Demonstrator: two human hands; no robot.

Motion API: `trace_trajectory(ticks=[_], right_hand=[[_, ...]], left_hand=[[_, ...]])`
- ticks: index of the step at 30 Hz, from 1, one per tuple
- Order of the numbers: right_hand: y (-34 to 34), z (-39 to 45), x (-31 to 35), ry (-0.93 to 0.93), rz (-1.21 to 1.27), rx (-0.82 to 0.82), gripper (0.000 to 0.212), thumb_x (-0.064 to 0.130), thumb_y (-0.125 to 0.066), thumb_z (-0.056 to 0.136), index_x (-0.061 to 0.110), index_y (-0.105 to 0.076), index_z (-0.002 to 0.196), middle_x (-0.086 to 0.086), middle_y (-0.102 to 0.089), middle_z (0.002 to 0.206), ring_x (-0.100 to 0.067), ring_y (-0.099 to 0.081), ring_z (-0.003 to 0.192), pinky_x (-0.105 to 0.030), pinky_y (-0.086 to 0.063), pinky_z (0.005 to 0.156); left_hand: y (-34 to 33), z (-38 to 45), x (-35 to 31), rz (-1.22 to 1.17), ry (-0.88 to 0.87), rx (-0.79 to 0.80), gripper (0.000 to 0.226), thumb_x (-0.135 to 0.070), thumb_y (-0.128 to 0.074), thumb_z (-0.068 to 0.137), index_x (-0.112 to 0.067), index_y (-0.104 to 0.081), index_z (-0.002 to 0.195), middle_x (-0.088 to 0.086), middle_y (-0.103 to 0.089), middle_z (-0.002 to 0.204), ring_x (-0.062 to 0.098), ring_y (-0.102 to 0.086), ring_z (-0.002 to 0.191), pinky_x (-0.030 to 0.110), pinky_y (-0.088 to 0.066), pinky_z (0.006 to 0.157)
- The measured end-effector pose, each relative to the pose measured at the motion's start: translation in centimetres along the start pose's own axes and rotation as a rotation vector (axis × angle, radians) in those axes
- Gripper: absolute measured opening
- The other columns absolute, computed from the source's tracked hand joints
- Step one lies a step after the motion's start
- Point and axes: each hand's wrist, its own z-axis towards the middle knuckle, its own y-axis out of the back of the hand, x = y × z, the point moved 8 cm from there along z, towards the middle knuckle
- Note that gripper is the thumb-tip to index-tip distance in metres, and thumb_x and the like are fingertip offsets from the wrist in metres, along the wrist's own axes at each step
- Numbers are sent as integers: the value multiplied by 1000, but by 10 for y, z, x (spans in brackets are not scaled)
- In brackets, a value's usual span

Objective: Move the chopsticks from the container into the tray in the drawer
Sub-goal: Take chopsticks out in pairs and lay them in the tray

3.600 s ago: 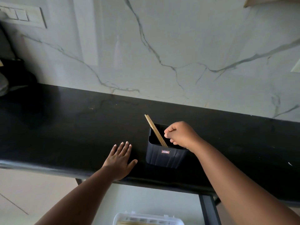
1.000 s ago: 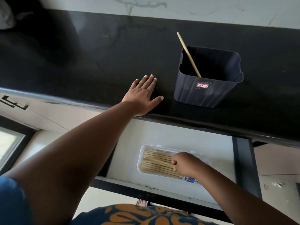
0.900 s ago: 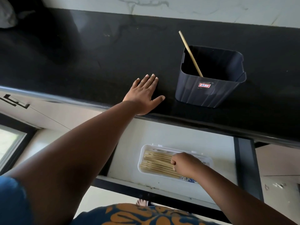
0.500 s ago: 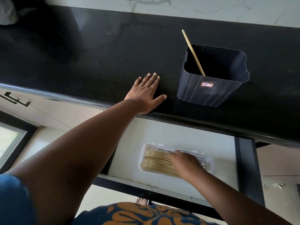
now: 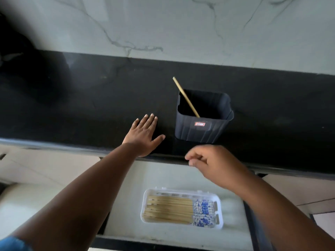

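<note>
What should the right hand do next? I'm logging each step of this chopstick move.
Probably reach up to the container and pinch the last chopstick leaning in it. The right hand hangs empty between tray and counter, and the left hand rests flat.

Glossy countertop point(image 5: 90, 98); seemingly wooden chopsticks point(image 5: 169, 209); plastic tray point(image 5: 220, 224).

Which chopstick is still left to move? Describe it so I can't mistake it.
Start at the black countertop below the marble wall. On it, right of the flat left hand, stands a dark ribbed container. The chopstick is the lone pale stick leaning out of its left corner, unlike the bundle lying flat in the white tray in the drawer.
</note>
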Motion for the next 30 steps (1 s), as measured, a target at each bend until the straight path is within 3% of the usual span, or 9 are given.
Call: trace_trajectory(ticks=[5,8,13,16,18,23,26,30], right_hand=[[92,27,42,82,123,-313,14,14,-71,85,26,-75,87,21,-69,72,8,-65,69,-3,-44,56],[113,57,41,12,15,-379,12,13,-68,87,23,-74,89,17,-65,74,-2,-65,72,-14,-49,61],[107,101,19,-180,-143,-305,11,13,-64,87,7,-72,89,-8,-74,88,-27,-69,84,-35,-57,77],[97,115,10,-264,-248,-217,24,12,-65,84,8,-57,63,-5,-60,63,-27,-61,65,-35,-54,67],[92,122,7,-298,-279,-173,32,13,-66,85,12,-50,58,-4,-51,58,-27,-55,58,-31,-49,61],[79,132,1,-350,-256,-46,15,20,-73,84,7,-67,79,-7,-62,71,-24,-60,65,-28,-47,60],[75,132,-2,-351,-251,-38,14,13,-68,87,6,-65,75,-6,-60,67,-24,-58,62,-25,-44,54],[106,124,11,-280,-102,-213,9,20,-74,82,12,-76,77,-4,-71,68,-19,-64,58,-32,-54,60]], left_hand=[[-3,1,1,14,7,-1,81,-66,-15,92,-17,2,154,-2,8,162,14,14,147,36,8,119],[-4,2,3,17,11,-2,81,-67,-14,92,-18,4,154,-3,11,161,12,17,146,35,10,119],[-5,2,3,13,13,-7,80,-66,-14,93,-18,8,153,-4,16,159,11,23,142,34,12,118],[-5,2,3,14,17,-9,79,-67,-11,92,-19,10,152,-4,19,157,12,24,143,33,13,118],[-5,1,4,4,18,-9,79,-67,-11,92,-20,11,152,-5,20,157,12,24,143,33,14,117],[-4,1,3,-1,19,-20,79,-66,-13,93,-19,9,152,-6,19,157,12,23,144,33,14,118],[-3,1,3,-7,18,-24,79,-66,-13,93,-19,10,152,-6,20,157,13,23,144,33,14,117],[-3,0,3,1,18,-26,79,-67,-12,93,-19,10,152,-6,20,156,13,23,144,33,14,117]])
